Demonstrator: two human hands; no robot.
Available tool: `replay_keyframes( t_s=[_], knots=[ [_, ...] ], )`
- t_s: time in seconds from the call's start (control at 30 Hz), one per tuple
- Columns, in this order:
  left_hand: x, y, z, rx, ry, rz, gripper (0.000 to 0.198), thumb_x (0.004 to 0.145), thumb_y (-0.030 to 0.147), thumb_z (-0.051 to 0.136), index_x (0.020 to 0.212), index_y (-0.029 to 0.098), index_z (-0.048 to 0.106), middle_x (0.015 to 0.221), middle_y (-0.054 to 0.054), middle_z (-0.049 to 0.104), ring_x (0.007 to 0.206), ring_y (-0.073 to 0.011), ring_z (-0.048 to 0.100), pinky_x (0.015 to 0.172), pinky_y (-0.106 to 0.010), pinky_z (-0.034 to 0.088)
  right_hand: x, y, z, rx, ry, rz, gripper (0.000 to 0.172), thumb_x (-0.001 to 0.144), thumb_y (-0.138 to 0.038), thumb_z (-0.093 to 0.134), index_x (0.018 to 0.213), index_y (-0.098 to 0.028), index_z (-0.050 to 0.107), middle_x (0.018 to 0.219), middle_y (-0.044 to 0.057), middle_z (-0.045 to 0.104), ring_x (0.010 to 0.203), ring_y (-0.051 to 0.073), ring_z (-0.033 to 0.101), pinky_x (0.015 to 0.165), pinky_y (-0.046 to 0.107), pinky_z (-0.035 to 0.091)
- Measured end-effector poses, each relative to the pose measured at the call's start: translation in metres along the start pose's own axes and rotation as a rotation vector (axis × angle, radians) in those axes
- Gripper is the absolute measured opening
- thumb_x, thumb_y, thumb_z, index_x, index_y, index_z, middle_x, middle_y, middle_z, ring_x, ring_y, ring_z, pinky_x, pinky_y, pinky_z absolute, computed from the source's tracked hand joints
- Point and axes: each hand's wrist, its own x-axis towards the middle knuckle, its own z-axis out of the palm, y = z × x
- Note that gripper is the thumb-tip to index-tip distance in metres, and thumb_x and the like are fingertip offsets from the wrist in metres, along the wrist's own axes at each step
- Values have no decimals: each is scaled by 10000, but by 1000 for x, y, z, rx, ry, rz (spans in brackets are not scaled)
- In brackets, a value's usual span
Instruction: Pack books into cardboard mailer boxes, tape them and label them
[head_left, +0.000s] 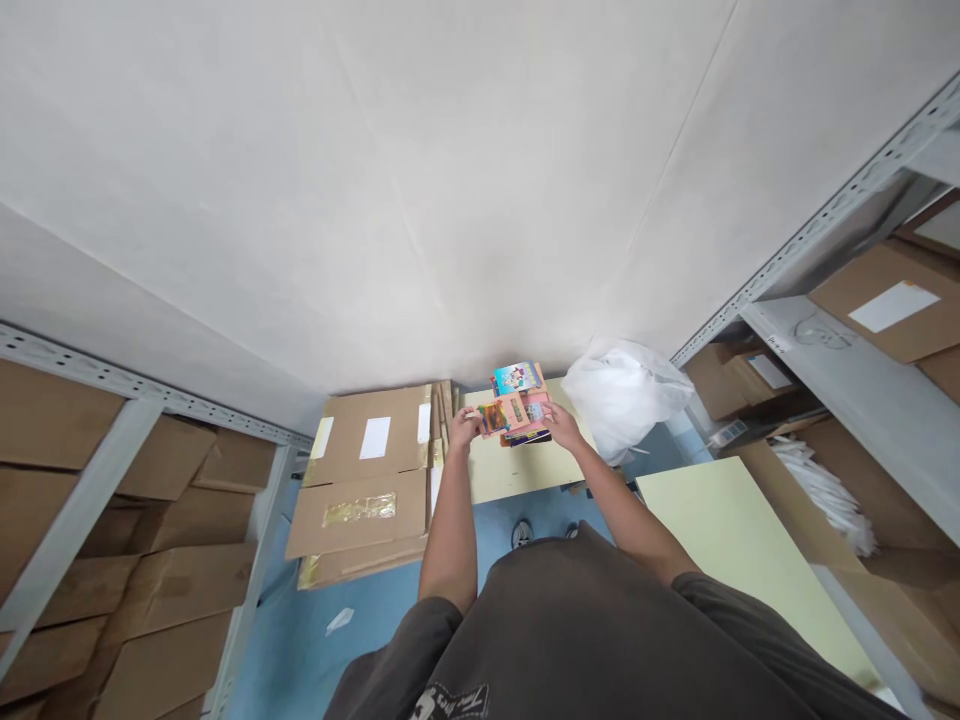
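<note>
A shirt [600, 630] fronts held booklets [495, 416]; a carton [892, 490] contains bags [821, 490], perhaps.

1. The left hand [465, 428] grips the left edge of a colourful booklet [496, 415].
2. The right hand [561, 424] is at the right side of the same pile of booklets [517, 378] (its exact grip is too small to tell).
3. The pile lies on a pale yellow table [495, 478], between stacked flat cardboard [386, 425] and a white plastic bag [626, 390].
4. Boxes [176, 585] fill shelving on the left; a paper scrap [340, 621] lies on the blue floor [300, 665].
</note>
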Motion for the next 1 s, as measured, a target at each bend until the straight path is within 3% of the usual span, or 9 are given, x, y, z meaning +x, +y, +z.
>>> replay_keyframes(
  t_s=[0.13, 0.23, 0.37, 0.53, 0.7, 0.87, 1.0],
  knots=[
    [-10, 15, 16, -87, -71, -48, 538, 580, 339, 932, 967, 209, 582, 807, 0, 747, 742, -190, 742, 752, -341, 606, -13, -22, 4, 336, -48, 131, 510, 741, -398, 842, 1219, -260, 726, 1213, 92, 791, 1121, 298, 752, 969, 458, 615],
    [-19, 16, 49, -131, -228, -21, 635, 545, 361, 970, 1040, 208, 603, 903, -31, 773, 810, -213, 755, 795, -372, 614, -23, -38, 2, 540, -89, 148, 485, 717, -472, 905, 1109, -255, 718, 1103, 78, 812, 997, 294, 787, 878, 435, 640],
    [-30, 8, 102, -33, -449, -32, 707, 558, 378, 971, 1168, 206, 658, 1081, -83, 789, 914, -259, 763, 848, -429, 621, -31, -44, -27, 658, 84, 114, 483, 637, -457, 943, 983, -245, 681, 964, 50, 810, 895, 278, 790, 850, 438, 648],
    [-39, -5, 173, 196, -601, -37, 524, 611, 398, 936, 1054, 187, 751, 1048, -82, 789, 944, -240, 740, 884, -382, 595, -58, -28, -103, 669, 268, 114, 468, 639, -425, 901, 1024, -257, 695, 946, 32, 799, 848, 264, 780, 819, 441, 647],
    [-67, -29, 267, 326, -767, -35, 561, 643, 399, 909, 1148, 188, 787, 980, -88, 791, 927, -231, 736, 864, -359, 575, -118, -3, -193, 693, 470, 101, 465, 679, -441, 873, 1084, -271, 719, 947, 34, 784, 855, 267, 761, 762, 425, 643],
    [-135, -69, 373, 383, -1070, -95, 524, 650, 376, 894, 1123, 175, 789, 1045, -115, 812, 917, -251, 753, 823, -355, 576, -201, 27, -284, 710, 617, 56, 458, 696, -442, 860, 1105, -274, 740, 933, 34, 776, 867, 269, 749, 746, 421, 634],
    [-201, -111, 445, 423, -1244, -144, 562, 651, 373, 903, 1161, 176, 772, 1087, -128, 805, 933, -259, 757, 818, -354, 577, -274, 56, -343, 729, 780, 44, 476, 703, -422, 842, 1143, -266, 751, 878, 24, 766, 851, 260, 746, 757, 412, 626]
  ],
)
